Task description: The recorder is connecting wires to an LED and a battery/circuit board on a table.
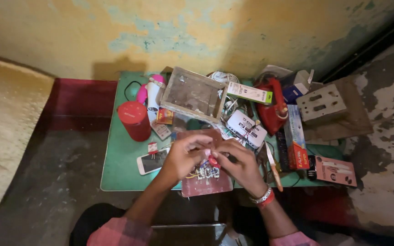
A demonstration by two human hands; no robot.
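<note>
Red-tipped small part (214, 161), pinched between the fingers of the left hand (185, 157) and right hand (240, 165), sits at lower centre of the frame above a brown circuit board (206, 182) on the green table (121, 164). Both sets of fingers are together, clamped on the part. Around them lie a red cylinder (134, 120) and white phone (151, 161) at left, a wooden box (194, 94) above, and a white socket strip (247, 128).
</note>
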